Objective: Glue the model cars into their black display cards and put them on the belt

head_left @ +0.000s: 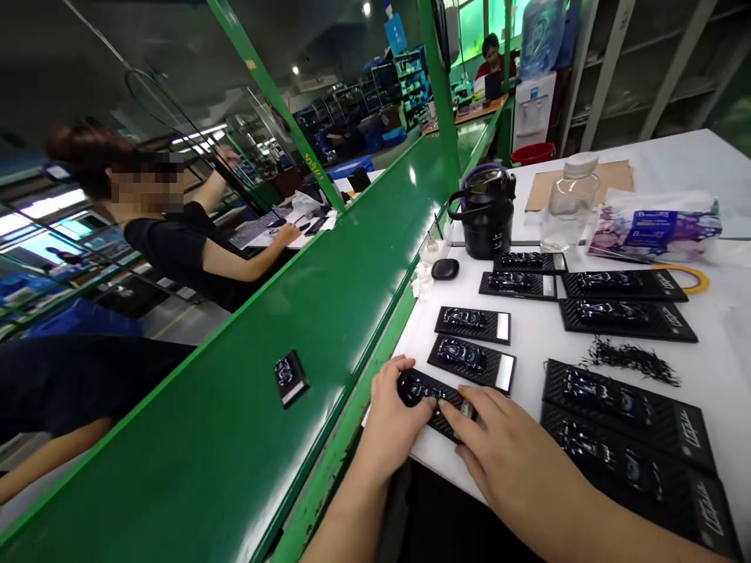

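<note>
Near the front edge of the white table, both my hands are on a dark model car [421, 386] mounted on a black carbon-patterned base. My left hand [384, 418] grips the left end, its thumb on the near side of the car. My right hand [498, 438] has its fingers on the right part of the base and touches the car with a fingertip. Just behind lie two similar model cars on bases with white labels, the nearer car [462, 353] and the farther car [466, 318]. Larger model cars [607, 395] on lettered bases lie to the right.
A green conveyor belt [352, 313] runs along the left, carrying one model car [285, 373]. Black plastic slivers [634, 360], a black jug [488, 215], a clear bottle [569, 203] and a tissue pack [654, 227] are on the table. A co-worker [176, 242] sits across the belt.
</note>
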